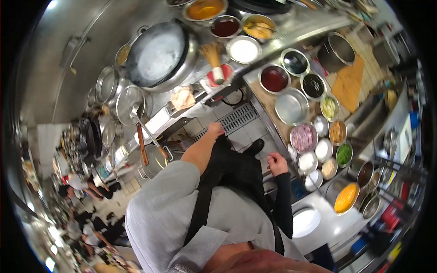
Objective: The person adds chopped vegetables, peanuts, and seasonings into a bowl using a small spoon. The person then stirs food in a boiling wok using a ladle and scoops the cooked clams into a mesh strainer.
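Observation:
My left hand [216,129] hangs low in front of my black apron [241,175], over the tiled floor by a metal drain grate [239,117]. Its fingers are partly turned away and too small to read. On the other side, my right hand [276,164] comes out of a black sleeve, fingers curled in, with nothing visible in them. Nearest to it are a bowl of white powder [307,161] and a bowl of chopped purple onion [304,138] on the side counter. Neither hand touches the bowls.
A large wok [157,54] sits on the stove at the left, near a bamboo brush [212,57], a strainer [130,105] and a ladle [152,136]. Bowls of sauces and several ingredients crowd the right counter, with a white plate [306,222] below. Other people stand at far left.

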`<action>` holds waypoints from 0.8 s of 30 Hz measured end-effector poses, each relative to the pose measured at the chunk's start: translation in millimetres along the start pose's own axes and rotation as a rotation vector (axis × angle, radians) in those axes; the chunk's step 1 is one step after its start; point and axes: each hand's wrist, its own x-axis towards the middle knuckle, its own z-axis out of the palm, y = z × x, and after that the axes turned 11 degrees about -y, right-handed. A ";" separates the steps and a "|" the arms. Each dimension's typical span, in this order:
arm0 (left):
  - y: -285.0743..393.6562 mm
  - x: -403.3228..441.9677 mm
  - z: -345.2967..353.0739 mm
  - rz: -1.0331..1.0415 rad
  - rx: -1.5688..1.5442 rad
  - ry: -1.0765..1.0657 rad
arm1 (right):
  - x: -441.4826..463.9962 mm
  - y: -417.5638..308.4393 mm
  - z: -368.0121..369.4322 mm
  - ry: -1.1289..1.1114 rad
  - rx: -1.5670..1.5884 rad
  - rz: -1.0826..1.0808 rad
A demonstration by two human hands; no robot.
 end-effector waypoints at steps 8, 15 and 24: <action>-75.6 -22.6 -54.4 -0.516 -1.991 0.815 | 248.5 -12.0 116.1 -0.316 -0.674 -0.052; -22.5 -71.5 -69.9 -0.296 -2.088 0.428 | 317.2 -23.6 299.9 -0.490 -0.088 0.115; -45.8 -26.0 5.3 -0.607 -1.436 0.401 | 242.0 -209.6 358.3 -0.656 -1.194 -0.045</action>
